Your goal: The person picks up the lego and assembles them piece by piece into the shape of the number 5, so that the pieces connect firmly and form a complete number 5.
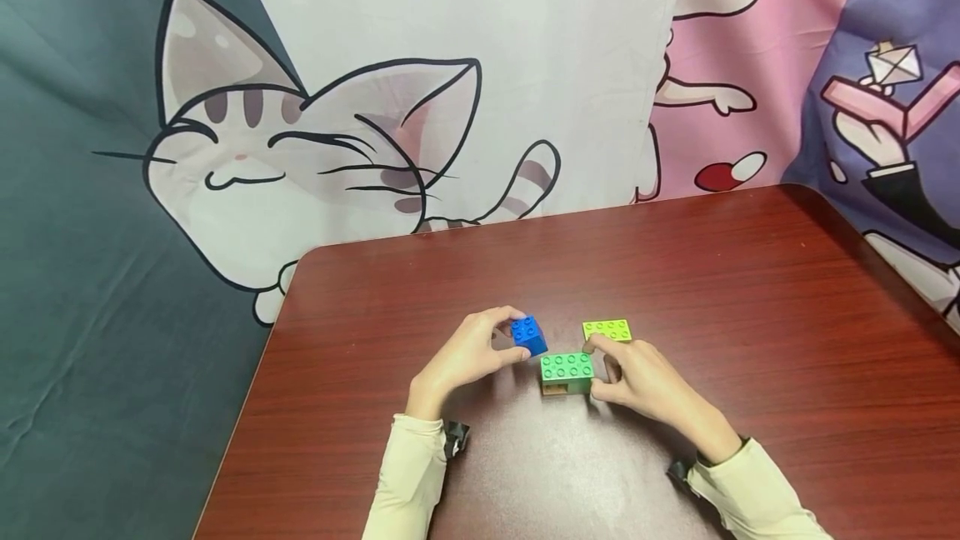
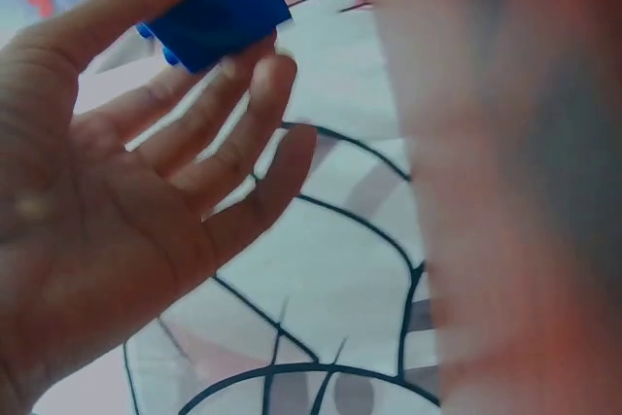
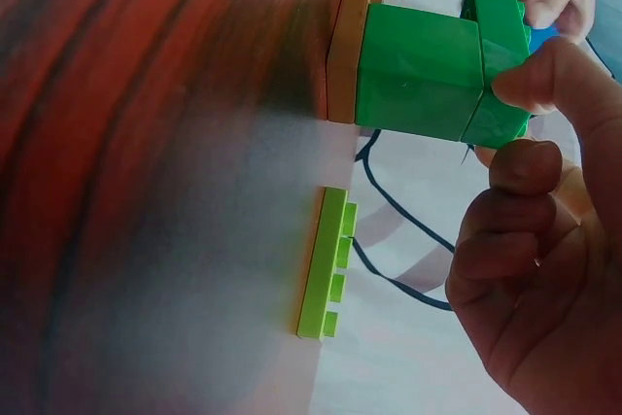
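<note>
No legible text, brands, numbers or signs in any of the three views. Blue block, green blocks, lime block, brown block: nothing readable; any stud marks too small to tell. Table, backdrop: no lettering readable either.

The left hand pinches between thumb and fingers; near it, to its right, the right hand pinches also.
</note>
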### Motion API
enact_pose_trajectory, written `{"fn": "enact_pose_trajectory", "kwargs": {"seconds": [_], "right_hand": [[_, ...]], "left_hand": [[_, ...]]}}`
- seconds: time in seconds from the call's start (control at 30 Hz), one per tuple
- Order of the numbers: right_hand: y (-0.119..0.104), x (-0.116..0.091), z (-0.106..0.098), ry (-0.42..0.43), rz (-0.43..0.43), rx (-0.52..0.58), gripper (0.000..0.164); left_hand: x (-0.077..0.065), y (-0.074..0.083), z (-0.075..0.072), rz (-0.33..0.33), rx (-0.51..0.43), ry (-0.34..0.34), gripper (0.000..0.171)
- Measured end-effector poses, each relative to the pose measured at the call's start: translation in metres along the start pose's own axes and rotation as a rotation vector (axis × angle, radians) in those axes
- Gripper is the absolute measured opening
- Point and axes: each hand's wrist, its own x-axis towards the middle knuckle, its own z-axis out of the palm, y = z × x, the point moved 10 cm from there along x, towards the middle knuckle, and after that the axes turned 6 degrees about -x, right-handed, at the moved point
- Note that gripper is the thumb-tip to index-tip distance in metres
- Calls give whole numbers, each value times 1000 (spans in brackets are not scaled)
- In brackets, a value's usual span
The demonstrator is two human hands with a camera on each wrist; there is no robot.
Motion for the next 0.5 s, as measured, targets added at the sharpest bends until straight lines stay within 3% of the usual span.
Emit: {"fn": "enact_pose_trajectory", "kwargs": {"seconds": [0.07,0.23,0.5], "right_hand": [[0,0,0,1,-1,1,33],[0,0,-1,4,1,-3,33],[1,0,-1,5,6,-9,33]], "left_hand": [[-2,6,-3,29,-35,-3,38],[-5,17,-6,78,-17,-2,37],[-6,27,-1,111,-8,-30,37]]}}
